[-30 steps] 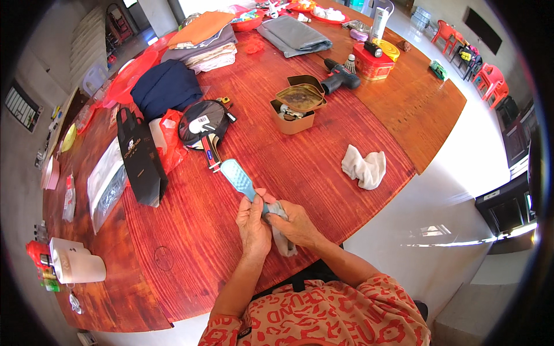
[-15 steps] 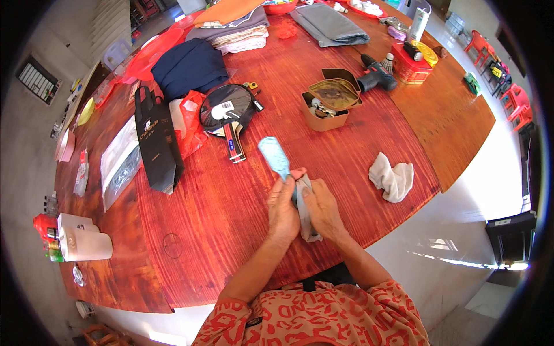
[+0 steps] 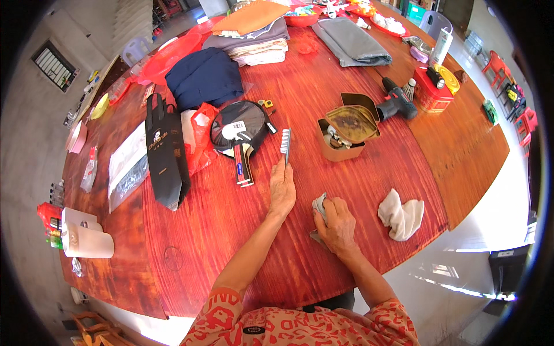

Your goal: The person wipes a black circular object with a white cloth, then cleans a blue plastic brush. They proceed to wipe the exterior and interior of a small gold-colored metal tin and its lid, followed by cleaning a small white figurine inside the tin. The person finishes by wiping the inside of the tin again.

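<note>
Two hands over the big red-brown wooden table [image 3: 242, 230], and each has one thing. The left hand [image 3: 282, 190] is stretched forward, fingers closed around the handle of a slim blue brush with white bristles [image 3: 285, 143]; the brush stands up on end from the fist, bristle head uppermost, tipped away from the person. The right hand [image 3: 336, 222] lies lower and nearer the table edge, fingers curled down over a crumpled grey cloth [image 3: 319, 206], pressing it against the wood; only a corner of the cloth pokes out on the thumb side.

One brush, then, and it looks narrow, pale blue down the back with a short row of white bristles along one face. It sits just in front of the open brown cardboard box [image 3: 340, 138].

Cloths: two loose ones, the grey one under the hand and a bunched white rag [image 3: 401, 214] lying apart to the right. One black table-tennis bat with a red-and-black handle [image 3: 239, 135] lies left of the brush, touching a red plastic bag [image 3: 199, 135]. One black paper bag [image 3: 164, 153] lies flat beside that. One dark cordless drill [image 3: 395, 102] lies beyond the box, and one red tin with a yellow lid [image 3: 435, 92] past it. One folded navy garment [image 3: 205, 78] sits further back.
</note>
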Demonstrator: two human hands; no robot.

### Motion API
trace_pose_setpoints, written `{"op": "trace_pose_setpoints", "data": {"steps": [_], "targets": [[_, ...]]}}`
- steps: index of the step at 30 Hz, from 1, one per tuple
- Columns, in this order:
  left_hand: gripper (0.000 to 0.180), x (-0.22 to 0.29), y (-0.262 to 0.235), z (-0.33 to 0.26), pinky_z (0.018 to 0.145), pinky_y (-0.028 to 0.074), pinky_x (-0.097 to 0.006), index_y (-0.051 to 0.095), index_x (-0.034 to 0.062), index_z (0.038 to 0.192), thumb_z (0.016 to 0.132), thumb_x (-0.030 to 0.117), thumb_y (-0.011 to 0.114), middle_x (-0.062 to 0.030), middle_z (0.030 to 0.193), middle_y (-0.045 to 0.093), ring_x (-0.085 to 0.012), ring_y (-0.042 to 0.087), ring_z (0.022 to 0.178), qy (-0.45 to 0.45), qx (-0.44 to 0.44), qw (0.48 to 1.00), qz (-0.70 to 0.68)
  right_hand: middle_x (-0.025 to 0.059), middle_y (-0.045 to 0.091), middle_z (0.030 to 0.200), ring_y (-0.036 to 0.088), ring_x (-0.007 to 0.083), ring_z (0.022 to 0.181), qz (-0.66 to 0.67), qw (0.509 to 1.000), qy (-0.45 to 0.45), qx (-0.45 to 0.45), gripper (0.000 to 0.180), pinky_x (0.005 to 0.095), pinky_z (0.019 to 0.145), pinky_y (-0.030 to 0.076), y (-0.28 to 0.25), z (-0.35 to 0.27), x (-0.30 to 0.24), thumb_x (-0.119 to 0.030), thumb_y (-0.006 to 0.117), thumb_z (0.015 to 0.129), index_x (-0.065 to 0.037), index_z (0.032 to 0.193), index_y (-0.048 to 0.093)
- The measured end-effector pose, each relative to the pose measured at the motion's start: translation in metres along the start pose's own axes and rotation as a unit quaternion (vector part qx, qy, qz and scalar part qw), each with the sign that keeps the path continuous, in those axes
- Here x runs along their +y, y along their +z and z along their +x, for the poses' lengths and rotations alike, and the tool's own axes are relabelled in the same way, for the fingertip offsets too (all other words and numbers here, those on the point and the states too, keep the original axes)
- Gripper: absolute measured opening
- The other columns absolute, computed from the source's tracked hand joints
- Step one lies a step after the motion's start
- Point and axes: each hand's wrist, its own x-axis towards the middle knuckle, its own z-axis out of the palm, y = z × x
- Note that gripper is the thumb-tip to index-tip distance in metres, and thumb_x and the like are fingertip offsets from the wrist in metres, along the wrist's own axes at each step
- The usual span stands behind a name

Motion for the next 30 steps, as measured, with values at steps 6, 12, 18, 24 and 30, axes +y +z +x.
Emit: {"op": "trace_pose_setpoints", "data": {"steps": [6,12,18,24,30], "targets": [[0.052,0.003,0.024,0.036,0.080,0.043,-0.044,0.030,-0.0011,0.141,0.093,0.010,0.047,-0.0213,0.099,0.044,-0.0375,0.049,0.092,0.085,0.056,0.975,0.195,0.0111,0.052,0.078,0.055,0.0262,0.068,0.025,0.999,-0.030,-0.010,0.023,0.0355,0.055,0.045,0.010,-0.003,0.007,-0.010,0.071,0.070,0.000,0.087,0.058],[0.082,0.013,0.035,0.051,0.082,0.044,-0.044,0.021,0.0165,0.149,0.076,-0.010,0.047,-0.0181,0.102,0.039,-0.0362,0.045,0.095,0.067,-0.024,0.966,0.250,0.0120,0.056,0.079,0.056,0.0268,0.068,0.072,0.996,-0.006,-0.051,0.027,0.0356,0.057,0.045,0.000,-0.015,0.010,-0.011,0.073,0.066,0.000,0.087,0.059],[0.066,0.022,0.036,0.056,0.075,0.046,-0.040,0.037,0.0185,0.143,0.083,-0.008,0.047,-0.0178,0.102,0.036,-0.0334,0.048,0.088,0.059,-0.030,0.952,0.297,0.0117,0.058,0.082,0.056,0.0254,0.066,0.090,0.994,0.011,-0.066,0.029,0.0352,0.056,0.045,-0.002,-0.015,0.013,-0.013,0.075,0.068,0.000,0.089,0.060],[0.043,0.005,0.047,0.061,0.077,0.045,-0.041,0.051,0.0014,0.127,0.085,-0.004,0.050,-0.0189,0.104,0.038,-0.0329,0.047,0.091,0.099,0.023,0.951,0.292,0.0143,0.058,0.084,0.056,0.0292,0.069,0.121,0.988,0.049,-0.085,0.029,0.0382,0.060,0.045,-0.004,-0.016,0.011,-0.010,0.073,0.067,0.001,0.090,0.060],[0.039,0.005,0.049,0.063,0.082,0.041,-0.043,0.054,-0.0004,0.124,0.085,-0.002,0.052,-0.0200,0.106,0.040,-0.0344,0.043,0.096,0.122,0.037,0.942,0.309,0.0138,0.058,0.083,0.056,0.0289,0.069,0.109,0.990,0.045,-0.076,0.029,0.0383,0.059,0.044,-0.004,-0.014,0.008,-0.010,0.073,0.067,0.000,0.091,0.061]]}}
